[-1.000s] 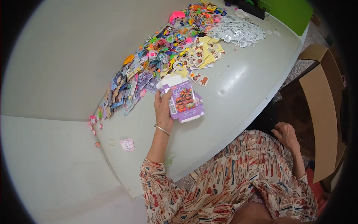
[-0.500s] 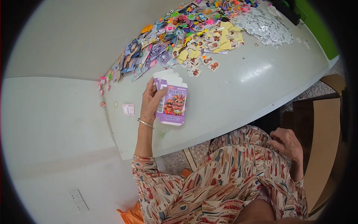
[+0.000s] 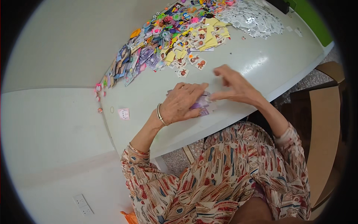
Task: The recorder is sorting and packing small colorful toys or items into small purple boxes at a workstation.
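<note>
Some purple printed cardboard (image 3: pixel 202 103), lettering blurred, lay under one bare left hand (image 3: pixel 182 102), grip unclear. One bare right hand (image 3: pixel 239 89) gaped empty.

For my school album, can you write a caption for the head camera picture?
Left hand over purple packaging, right hand beside it, before a colourful trinket heap.

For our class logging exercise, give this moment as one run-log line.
left hand: over purple carton | right hand: open, near its right edge | pink card: on table
</note>
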`<action>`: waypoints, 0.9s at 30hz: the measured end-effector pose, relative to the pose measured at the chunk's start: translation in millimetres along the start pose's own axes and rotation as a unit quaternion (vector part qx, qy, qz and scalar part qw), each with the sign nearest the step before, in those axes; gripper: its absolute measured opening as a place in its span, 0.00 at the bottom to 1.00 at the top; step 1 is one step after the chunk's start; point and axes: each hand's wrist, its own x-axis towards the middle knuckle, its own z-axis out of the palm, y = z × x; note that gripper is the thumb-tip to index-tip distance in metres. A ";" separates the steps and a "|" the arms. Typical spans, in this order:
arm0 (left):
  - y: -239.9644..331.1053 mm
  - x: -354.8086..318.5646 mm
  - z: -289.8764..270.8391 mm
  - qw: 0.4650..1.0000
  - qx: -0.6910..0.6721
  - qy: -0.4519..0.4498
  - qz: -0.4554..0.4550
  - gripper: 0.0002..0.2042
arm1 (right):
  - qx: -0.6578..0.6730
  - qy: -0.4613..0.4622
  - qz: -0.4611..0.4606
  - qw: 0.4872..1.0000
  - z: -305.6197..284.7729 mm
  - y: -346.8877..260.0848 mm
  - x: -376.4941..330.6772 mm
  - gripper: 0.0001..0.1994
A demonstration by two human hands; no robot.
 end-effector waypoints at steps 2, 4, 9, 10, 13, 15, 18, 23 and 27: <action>-3.7 -5.4 10.0 0.999 0.019 0.045 0.000 0.39 | -0.056 -0.044 -0.102 0.992 28.5 6.2 18.6 0.34; -4.7 -15.5 18.6 0.992 0.029 0.113 -0.037 0.42 | -0.037 -0.101 -0.074 0.991 38.1 0.3 22.3 0.34; 13.7 -50.7 44.3 0.925 0.099 0.318 -0.186 0.43 | -0.010 -0.191 -0.012 0.981 42.5 -2.9 30.8 0.30; 20.7 -60.0 53.2 0.891 0.086 0.384 -0.226 0.41 | 0.028 -0.188 -0.010 0.982 42.7 -6.8 32.2 0.29; 54.3 -85.7 95.0 0.827 -0.076 0.442 -0.338 0.29 | 0.039 -0.175 -0.005 0.984 37.6 -3.0 32.7 0.28; 74.7 -93.6 104.9 0.808 -0.137 0.433 -0.376 0.26 | 0.018 -0.181 -0.018 0.983 41.7 -4.8 30.6 0.27; 84.8 -83.6 116.2 0.660 -0.514 0.407 -0.366 0.19 | 0.018 -0.157 -0.048 0.986 48.1 -5.8 22.0 0.25; 62.1 -73.2 101.8 0.438 -0.736 0.441 -0.270 0.23 | -0.175 -0.058 -0.212 0.960 69.9 -39.3 -23.2 0.31; 60.2 -67.7 87.9 0.369 -0.796 0.435 -0.201 0.25 | -0.263 -0.036 -0.253 0.930 86.9 -59.1 -46.9 0.35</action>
